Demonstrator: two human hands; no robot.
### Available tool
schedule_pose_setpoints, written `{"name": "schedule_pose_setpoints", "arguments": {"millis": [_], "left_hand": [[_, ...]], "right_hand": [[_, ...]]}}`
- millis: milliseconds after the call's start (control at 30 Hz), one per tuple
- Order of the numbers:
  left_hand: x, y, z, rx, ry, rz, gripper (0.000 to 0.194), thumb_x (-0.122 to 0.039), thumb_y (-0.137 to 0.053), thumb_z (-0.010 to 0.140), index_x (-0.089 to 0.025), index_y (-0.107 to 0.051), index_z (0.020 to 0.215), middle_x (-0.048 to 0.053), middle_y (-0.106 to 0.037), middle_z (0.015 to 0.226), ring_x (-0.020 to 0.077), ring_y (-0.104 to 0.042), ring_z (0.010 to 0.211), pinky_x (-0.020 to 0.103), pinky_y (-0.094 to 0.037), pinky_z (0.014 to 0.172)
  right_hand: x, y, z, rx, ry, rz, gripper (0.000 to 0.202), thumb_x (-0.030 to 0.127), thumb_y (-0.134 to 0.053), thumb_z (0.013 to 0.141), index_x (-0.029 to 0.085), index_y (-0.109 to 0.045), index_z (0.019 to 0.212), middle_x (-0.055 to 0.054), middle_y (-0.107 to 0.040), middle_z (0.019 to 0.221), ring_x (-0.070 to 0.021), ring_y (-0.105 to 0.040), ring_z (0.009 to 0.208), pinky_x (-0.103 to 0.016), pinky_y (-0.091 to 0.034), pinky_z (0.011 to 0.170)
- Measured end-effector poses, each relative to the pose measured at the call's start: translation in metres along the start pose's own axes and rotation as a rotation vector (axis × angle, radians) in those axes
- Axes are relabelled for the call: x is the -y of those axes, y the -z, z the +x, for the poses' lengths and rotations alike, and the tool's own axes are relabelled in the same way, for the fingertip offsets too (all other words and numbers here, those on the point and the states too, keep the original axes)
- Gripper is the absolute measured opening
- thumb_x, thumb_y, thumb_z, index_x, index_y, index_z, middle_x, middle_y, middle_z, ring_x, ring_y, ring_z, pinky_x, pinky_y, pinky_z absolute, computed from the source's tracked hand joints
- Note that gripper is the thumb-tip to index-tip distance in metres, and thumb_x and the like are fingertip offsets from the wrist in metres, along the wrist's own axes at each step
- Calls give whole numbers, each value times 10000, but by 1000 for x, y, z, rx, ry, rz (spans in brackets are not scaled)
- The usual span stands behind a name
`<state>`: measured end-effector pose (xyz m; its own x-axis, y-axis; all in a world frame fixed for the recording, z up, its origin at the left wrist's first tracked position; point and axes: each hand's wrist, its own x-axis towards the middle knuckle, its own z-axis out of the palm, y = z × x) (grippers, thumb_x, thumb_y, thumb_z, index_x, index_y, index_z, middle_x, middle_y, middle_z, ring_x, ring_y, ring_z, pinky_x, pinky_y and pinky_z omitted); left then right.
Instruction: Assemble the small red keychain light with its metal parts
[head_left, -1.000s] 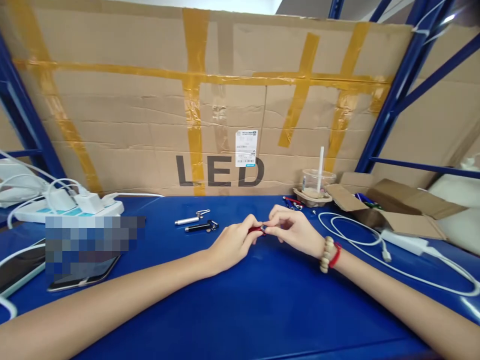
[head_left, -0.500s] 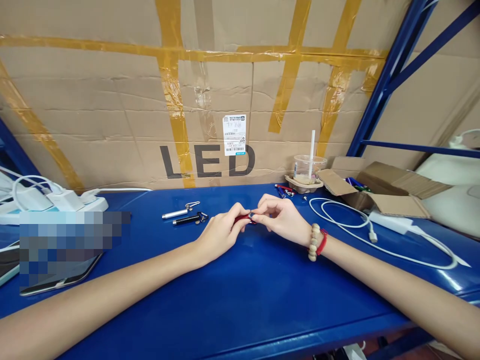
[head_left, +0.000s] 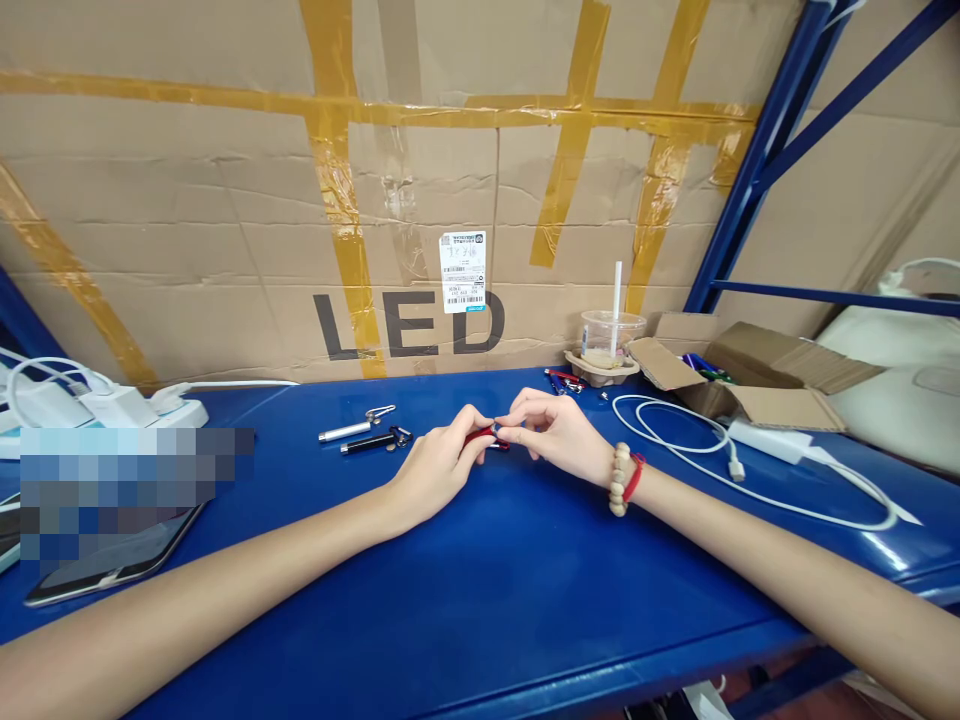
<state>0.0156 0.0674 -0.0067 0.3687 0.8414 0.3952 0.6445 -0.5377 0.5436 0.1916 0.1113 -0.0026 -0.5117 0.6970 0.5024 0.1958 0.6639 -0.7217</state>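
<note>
Above the blue table (head_left: 450, 580), my left hand (head_left: 439, 465) pinches a slim red object (head_left: 478, 435) between thumb and fingers. My right hand (head_left: 559, 430), with a bead bracelet and a red cord at the wrist, has its thumb and forefinger closed on the object's right end. The fingertips of both hands nearly meet there, and the small part between them is mostly hidden. To the left of my left hand lie a silver pen-like piece (head_left: 345, 432) and a black one (head_left: 367, 443), each with a small metal clasp near its right end.
Behind my right hand are small red and blue pieces (head_left: 564, 381) and a plastic cup (head_left: 611, 340) in a carton holder. An open cardboard box (head_left: 787, 375) and a white cable (head_left: 675, 447) lie right. At left are chargers (head_left: 124, 405) and a tablet (head_left: 120, 570).
The whole view has shifted slightly, moving most things a little to the left. Both hands keep nearly the same pose around the red object, with only small finger movement.
</note>
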Motion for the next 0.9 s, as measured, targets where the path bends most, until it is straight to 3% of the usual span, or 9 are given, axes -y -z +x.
{"name": "schedule_pose_setpoints", "arguments": {"millis": [367, 467, 667, 900], "left_hand": [[-2, 0, -2, -5, 4, 31, 138, -309, -309, 879, -230, -413, 923, -57, -559, 681, 115, -552, 622, 225, -387, 632], [-2, 0, -2, 9, -19, 11, 131, -310, -320, 879, -226, -408, 930, -49, -564, 699, 114, -553, 630, 224, -392, 635], [-3, 2, -4, 71, -80, 64, 126, -314, -355, 870, -215, -428, 846, -28, -595, 752, 131, -572, 675, 224, -400, 610], [-1, 2, -5, 57, -84, 55, 139, -303, -373, 868, -240, -462, 955, -32, -631, 834, 140, -601, 747, 224, -423, 638]], "right_hand": [[0, 2, 0, 1, 9, -18, 240, 376, -606, 718, 138, -637, 735, -21, -525, 809, -20, -468, 413, -180, -390, 368], [-1, 4, 1, 9, -45, 27, 249, 379, -635, 684, 131, -646, 704, -15, -530, 762, -25, -461, 412, -184, -384, 369], [0, 8, 0, 157, -211, 94, 242, 355, -673, 634, 118, -623, 636, 19, -522, 615, -35, -450, 428, -174, -379, 397], [15, 2, -5, 119, -300, 81, 289, 397, -646, 641, 124, -582, 573, 29, -502, 529, -37, -412, 417, -167, -346, 384]]}}
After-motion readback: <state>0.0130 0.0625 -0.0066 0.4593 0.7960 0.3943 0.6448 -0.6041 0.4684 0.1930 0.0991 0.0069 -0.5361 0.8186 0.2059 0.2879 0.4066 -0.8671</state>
